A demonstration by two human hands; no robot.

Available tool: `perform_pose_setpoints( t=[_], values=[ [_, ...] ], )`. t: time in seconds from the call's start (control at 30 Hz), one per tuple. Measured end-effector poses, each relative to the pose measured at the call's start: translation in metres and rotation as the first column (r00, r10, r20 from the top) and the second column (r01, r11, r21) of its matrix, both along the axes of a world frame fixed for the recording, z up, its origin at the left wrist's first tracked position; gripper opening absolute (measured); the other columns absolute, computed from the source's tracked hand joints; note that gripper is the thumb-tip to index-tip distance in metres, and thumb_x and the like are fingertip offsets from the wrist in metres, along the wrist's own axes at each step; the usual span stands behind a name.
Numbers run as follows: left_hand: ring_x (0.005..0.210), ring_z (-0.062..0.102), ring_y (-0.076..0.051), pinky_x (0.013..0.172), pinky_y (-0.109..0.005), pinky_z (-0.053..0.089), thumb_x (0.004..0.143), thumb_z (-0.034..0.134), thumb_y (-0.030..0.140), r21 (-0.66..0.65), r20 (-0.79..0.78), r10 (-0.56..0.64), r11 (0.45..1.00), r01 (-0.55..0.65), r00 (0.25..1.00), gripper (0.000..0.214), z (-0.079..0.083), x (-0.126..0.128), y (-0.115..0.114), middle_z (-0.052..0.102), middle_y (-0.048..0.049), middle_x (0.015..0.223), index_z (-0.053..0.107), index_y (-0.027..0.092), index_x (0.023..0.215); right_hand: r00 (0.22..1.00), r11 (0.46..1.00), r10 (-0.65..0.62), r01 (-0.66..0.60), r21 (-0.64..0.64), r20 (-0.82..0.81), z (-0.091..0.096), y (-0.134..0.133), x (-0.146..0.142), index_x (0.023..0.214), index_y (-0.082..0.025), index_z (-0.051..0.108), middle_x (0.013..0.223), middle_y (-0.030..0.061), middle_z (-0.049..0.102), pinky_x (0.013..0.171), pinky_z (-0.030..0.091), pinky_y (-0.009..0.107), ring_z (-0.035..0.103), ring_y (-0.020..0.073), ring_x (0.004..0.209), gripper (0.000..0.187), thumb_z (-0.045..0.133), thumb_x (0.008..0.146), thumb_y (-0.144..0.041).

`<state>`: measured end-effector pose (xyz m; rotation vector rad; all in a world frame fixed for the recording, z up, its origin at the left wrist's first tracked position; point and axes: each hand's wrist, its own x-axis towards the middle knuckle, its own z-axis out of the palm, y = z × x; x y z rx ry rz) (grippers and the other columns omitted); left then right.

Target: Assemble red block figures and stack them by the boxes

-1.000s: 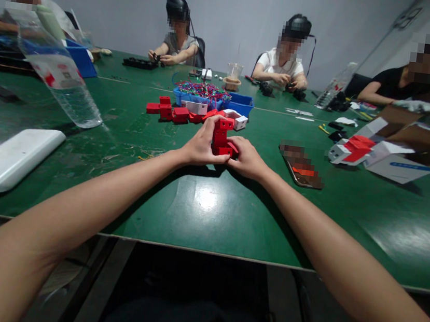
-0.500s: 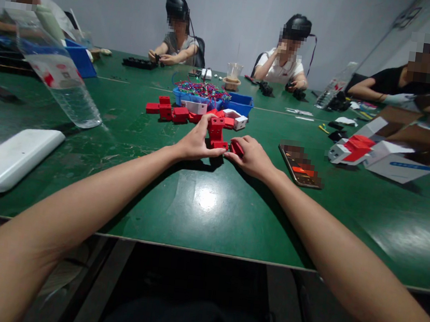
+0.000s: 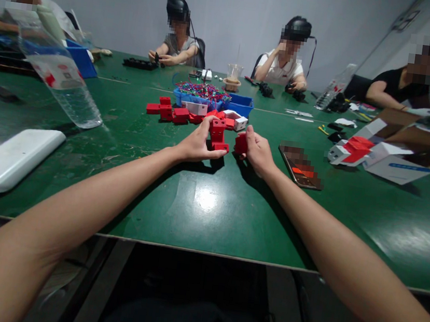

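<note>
My left hand is closed around a red bracket-like block with small holes, thumb at its lower edge and fingers behind its left side. A short gap to the right, my right hand grips a smaller red block between thumb and fingers; part of that block is hidden by the hand. Just beyond both hands lies a row of red blocks and white bracket-like pieces. Behind that row stands a blue bin filled with tangled coloured wires.
A phone lies right of my right hand. Farther right are an open cardboard box and a red-and-white part. A tilted plastic bottle and a white device are on the left. Several people sit around the green table.
My right hand has drawn the smaller red block a little to the right, away from the left hand's block, and turned it more upright. My left hand is nearly still.
</note>
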<state>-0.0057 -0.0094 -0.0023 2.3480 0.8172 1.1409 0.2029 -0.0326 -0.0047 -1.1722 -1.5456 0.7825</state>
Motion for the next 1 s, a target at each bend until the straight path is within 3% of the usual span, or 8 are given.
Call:
perform_pose_setpoints(
  t=[0.13, 0.27, 0.43, 0.53, 0.73, 0.87, 1.0],
  values=[
    [0.126, 0.05, -0.033, 0.11, -0.049, 0.037, 0.064, 0.079, 0.051, 0.01, -0.003, -0.011, 1.0, 0.011, 1.0, 0.091, -0.0001, -0.0001, 0.0, 0.047, -0.0185, 0.135, 0.032, 0.017, 0.133, 0.964, 0.98, 0.02, -0.071, -0.188, -0.264, 0.0012, -0.0009, -0.0047, 0.087, -0.02, 0.057, 0.071, 0.0037, 0.061, 0.044, 0.05, 0.027, 0.063, 0.016, 0.057, 0.068, 0.048, 0.071, -0.086],
    [0.126, 0.05, -0.033, 0.109, -0.048, 0.039, 0.065, 0.078, 0.05, 0.028, -0.009, -0.015, 1.0, 0.015, 1.0, 0.087, 0.0002, -0.0001, -0.0004, 0.048, -0.0178, 0.135, 0.032, 0.017, 0.132, 0.953, 0.972, 0.067, -0.129, -0.196, -0.296, 0.0025, -0.0023, -0.0051, 0.084, -0.018, 0.06, 0.072, 0.0024, 0.062, 0.052, 0.056, 0.028, 0.061, 0.0134, 0.061, 0.058, 0.071, 0.064, -0.072],
    [0.127, 0.05, -0.034, 0.109, -0.049, 0.039, 0.066, 0.077, 0.05, 0.03, -0.018, -0.002, 1.0, 0.003, 1.0, 0.088, -0.0004, -0.0007, -0.0005, 0.047, -0.0201, 0.135, 0.032, 0.015, 0.132, 0.948, 0.965, 0.069, -0.142, -0.22, -0.312, 0.0033, -0.0039, -0.0024, 0.095, -0.017, 0.061, 0.08, 0.0025, 0.066, 0.065, 0.058, 0.031, 0.063, 0.0138, 0.069, 0.052, 0.086, 0.059, -0.045],
    [0.127, 0.049, -0.034, 0.109, -0.05, 0.04, 0.066, 0.077, 0.051, 0.024, -0.036, 0.01, 1.0, -0.009, 0.999, 0.09, -0.0014, -0.0012, 0.0002, 0.046, -0.0201, 0.137, 0.03, 0.016, 0.134, 0.95, 0.964, 0.06, -0.135, -0.229, -0.307, 0.0037, -0.0047, -0.0012, 0.099, -0.017, 0.06, 0.086, 0.0028, 0.067, 0.072, 0.057, 0.032, 0.063, 0.0134, 0.072, 0.053, 0.088, 0.056, -0.032],
    [0.127, 0.05, -0.034, 0.109, -0.05, 0.04, 0.066, 0.077, 0.052, 0.05, -0.038, 0.015, 0.999, -0.013, 0.999, 0.092, -0.0027, -0.0009, 0.0021, 0.046, -0.0199, 0.138, 0.028, 0.016, 0.136, 0.957, 0.97, 0.118, -0.168, -0.177, -0.264, 0.006, -0.0063, -0.0004, 0.105, -0.018, 0.06, 0.097, 0.0047, 0.068, 0.08, 0.054, 0.035, 0.064, 0.0156, 0.081, 0.057, 0.086, 0.054, -0.024],
    [0.126, 0.051, -0.033, 0.109, -0.05, 0.041, 0.067, 0.076, 0.052, 0.061, -0.038, 0.006, 0.998, -0.004, 0.999, 0.09, -0.0007, -0.0004, 0.0006, 0.047, -0.0195, 0.137, 0.029, 0.016, 0.135, 0.955, 0.966, 0.159, -0.202, -0.16, -0.249, 0.0068, -0.0068, -0.0008, 0.107, -0.018, 0.061, 0.094, 0.003, 0.068, 0.087, 0.051, 0.036, 0.064, 0.0158, 0.085, 0.056, 0.083, 0.055, -0.02],
    [0.126, 0.051, -0.032, 0.109, -0.048, 0.041, 0.068, 0.076, 0.051, 0.055, -0.044, 0.01, 0.998, -0.008, 0.999, 0.09, 0.0008, -0.0005, -0.0006, 0.047, -0.0197, 0.136, 0.029, 0.014, 0.135, 0.95, 0.964, 0.168, -0.214, -0.156, -0.263, 0.0069, -0.0073, -0.0011, 0.108, -0.017, 0.062, 0.092, 0.002, 0.068, 0.084, 0.051, 0.033, 0.063, 0.0144, 0.083, 0.056, 0.081, 0.055, -0.019]
  ],
)
